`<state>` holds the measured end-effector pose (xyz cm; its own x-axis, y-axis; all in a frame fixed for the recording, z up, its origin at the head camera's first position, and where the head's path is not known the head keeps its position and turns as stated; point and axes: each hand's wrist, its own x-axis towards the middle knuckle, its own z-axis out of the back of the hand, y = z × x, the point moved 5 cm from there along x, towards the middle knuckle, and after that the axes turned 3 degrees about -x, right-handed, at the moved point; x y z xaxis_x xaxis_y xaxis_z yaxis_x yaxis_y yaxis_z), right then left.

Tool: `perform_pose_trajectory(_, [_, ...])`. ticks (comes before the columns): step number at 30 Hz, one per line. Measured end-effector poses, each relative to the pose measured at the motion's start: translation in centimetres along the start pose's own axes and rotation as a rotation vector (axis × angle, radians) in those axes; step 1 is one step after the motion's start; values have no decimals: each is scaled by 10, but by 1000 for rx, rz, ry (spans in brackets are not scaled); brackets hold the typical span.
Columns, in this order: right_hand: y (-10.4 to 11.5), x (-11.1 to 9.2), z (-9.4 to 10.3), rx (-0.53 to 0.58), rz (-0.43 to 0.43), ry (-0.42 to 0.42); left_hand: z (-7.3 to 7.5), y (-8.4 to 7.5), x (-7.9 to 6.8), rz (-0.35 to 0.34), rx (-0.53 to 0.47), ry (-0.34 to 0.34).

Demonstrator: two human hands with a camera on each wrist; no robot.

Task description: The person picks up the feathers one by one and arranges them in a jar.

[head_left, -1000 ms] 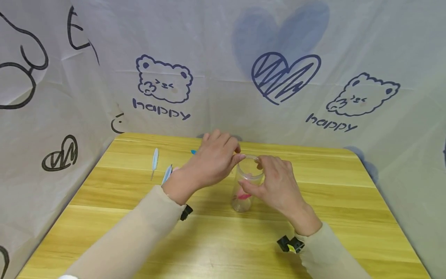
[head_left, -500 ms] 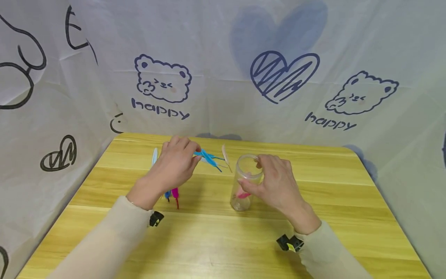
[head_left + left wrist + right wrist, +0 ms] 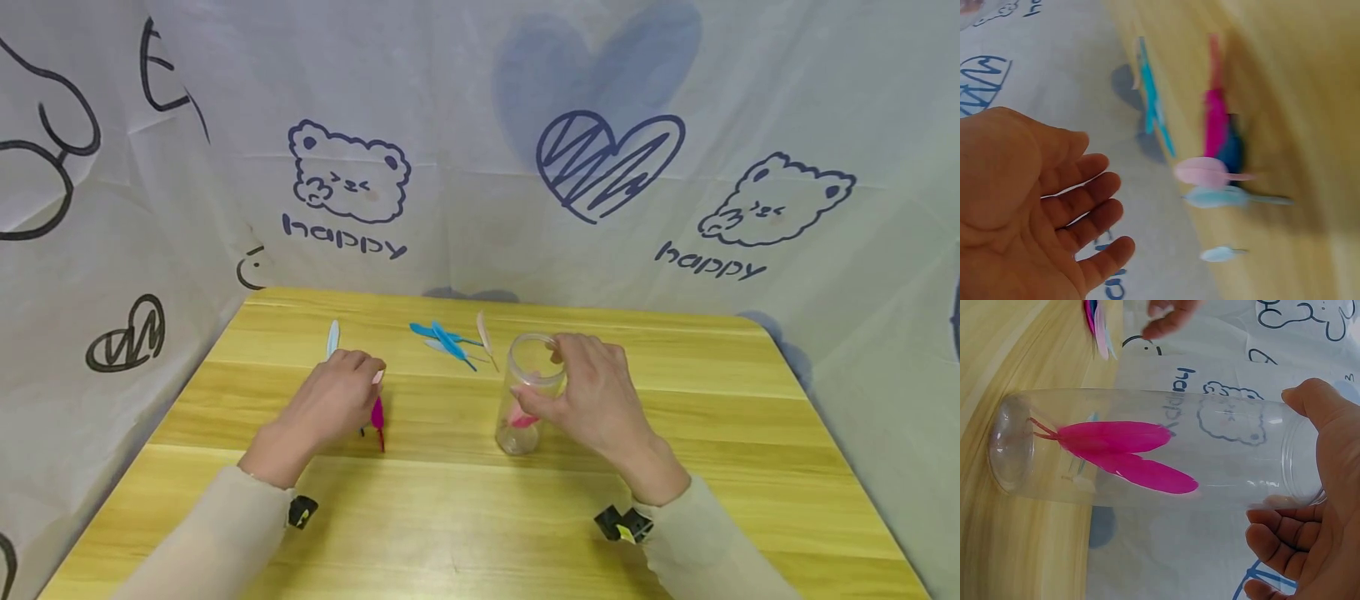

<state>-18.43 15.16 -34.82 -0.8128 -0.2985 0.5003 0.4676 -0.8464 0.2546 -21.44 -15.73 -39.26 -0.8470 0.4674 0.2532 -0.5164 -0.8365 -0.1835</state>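
Note:
A clear plastic jar (image 3: pixel 515 439) stands upright on the table; two magenta feathers (image 3: pixel 1116 436) lean inside it, quill ends down. My right hand (image 3: pixel 596 400) grips it near the rim, thumb on one side and fingers on the other. Over a small group of feathers at the left hovers my left hand (image 3: pixel 326 404), fingers loosely bent with nothing between them in the left wrist view. That group has a magenta feather (image 3: pixel 1215 125), a dark blue feather (image 3: pixel 1232 150), a pale pink feather (image 3: pixel 1200 171) and a light blue feather (image 3: pixel 1216 196).
Bright blue feathers (image 3: pixel 447 340) lie crossed at the back middle of the wooden table (image 3: pixel 450 525), with a cream feather (image 3: pixel 485 335) beside them. Farther left lies a single pale blue feather (image 3: pixel 333 335). A white cloth (image 3: pixel 480 183) with drawings hangs behind the table.
My left hand has moved from the jar's rim leftward and nearer to me, past the blue feathers to the left group. The right hand and the jar have stayed in place.

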Motion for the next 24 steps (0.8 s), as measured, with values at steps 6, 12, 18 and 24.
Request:
perform_pose_trajectory(6, [0,0,-1,1,3,-8,-23,7,-17,67,-12,150])
perform_pose_trajectory(12, [-1,0,0,11,5,-11,-39,7,-25,129,-77,287])
perform_pose_trajectory(18, [-1,-1,1,11,-2,-1,-53,6,-27,161,-121,411])
perform_pose_trajectory(24, [-2,-2,2,9,-3,-1,-60,2,-16,71,-115,391])
